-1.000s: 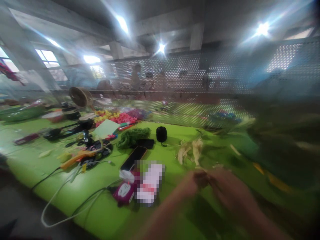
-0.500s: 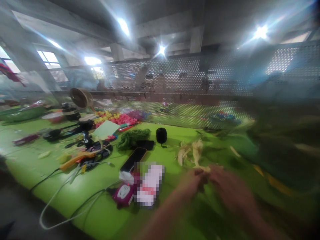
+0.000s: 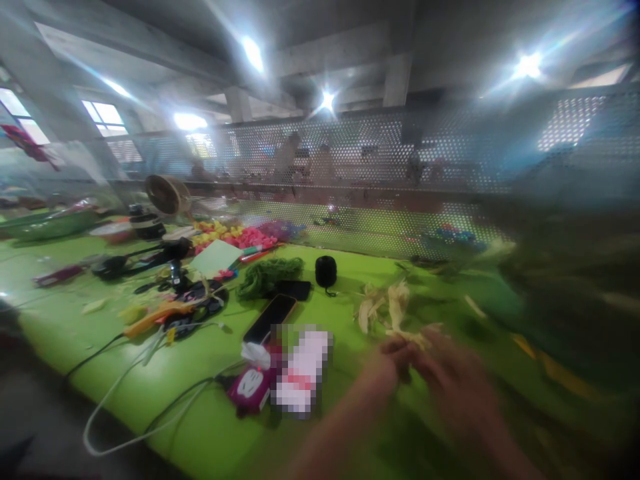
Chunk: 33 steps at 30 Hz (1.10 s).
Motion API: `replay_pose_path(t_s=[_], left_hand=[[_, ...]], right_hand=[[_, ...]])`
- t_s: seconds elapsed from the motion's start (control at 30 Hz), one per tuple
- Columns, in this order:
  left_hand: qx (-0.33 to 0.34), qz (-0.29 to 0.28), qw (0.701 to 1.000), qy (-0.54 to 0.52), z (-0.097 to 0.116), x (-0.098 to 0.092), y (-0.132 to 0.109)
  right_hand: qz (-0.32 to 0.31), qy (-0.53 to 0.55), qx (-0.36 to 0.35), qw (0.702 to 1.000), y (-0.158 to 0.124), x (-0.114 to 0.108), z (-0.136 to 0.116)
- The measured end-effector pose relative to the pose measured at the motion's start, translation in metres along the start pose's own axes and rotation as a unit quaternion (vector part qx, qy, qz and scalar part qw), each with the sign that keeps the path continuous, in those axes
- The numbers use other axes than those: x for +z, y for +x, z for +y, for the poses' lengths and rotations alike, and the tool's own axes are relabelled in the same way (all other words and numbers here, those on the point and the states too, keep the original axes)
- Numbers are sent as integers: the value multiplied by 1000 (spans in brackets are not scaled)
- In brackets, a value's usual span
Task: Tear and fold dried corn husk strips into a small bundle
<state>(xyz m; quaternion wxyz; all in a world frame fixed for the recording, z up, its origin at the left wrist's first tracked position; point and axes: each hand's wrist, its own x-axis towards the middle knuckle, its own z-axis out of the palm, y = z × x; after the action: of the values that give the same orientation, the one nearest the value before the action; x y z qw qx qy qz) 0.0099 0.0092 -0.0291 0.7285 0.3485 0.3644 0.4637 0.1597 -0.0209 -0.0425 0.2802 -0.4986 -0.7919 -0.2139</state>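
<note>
My left hand is closed, its fingertips pinched on a pale yellow husk-like strip. Close against it, my right hand bends its fingers in at the same strip, though motion blurs its outline. Both hands are low over the green tabletop, with their fingertips meeting. Just beyond them are crinkled, dry pale leafy pieces, which seem joined to the strip. What lies between the fingers is mostly hidden.
Left of my hands are a pixelated pink packet, a purple tissue pack and a phone. Behind stand a black cylinder and green yarn-like strands. An orange-handled tool trails cables. A perforated screen backs the table.
The right hand's fingers have drawn back slightly toward me and closer to the left fingertips. The left hand stays nearly in place. The whole view has shifted a little.
</note>
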Motion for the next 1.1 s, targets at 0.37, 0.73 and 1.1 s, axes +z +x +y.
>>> replay_pose_path(t_s=[0.37,0.73,1.1], left_hand=[[26,11,998,50,6,2,-2],[14,-8,1000,-4,14,5,-4],[24,-19,995,100,11,0,-6]], right_hand=[[23,199,114,973,9,-14,11],[-167,422,291,842,23,-19,14],[-126,445,357,812,36,-30,21]])
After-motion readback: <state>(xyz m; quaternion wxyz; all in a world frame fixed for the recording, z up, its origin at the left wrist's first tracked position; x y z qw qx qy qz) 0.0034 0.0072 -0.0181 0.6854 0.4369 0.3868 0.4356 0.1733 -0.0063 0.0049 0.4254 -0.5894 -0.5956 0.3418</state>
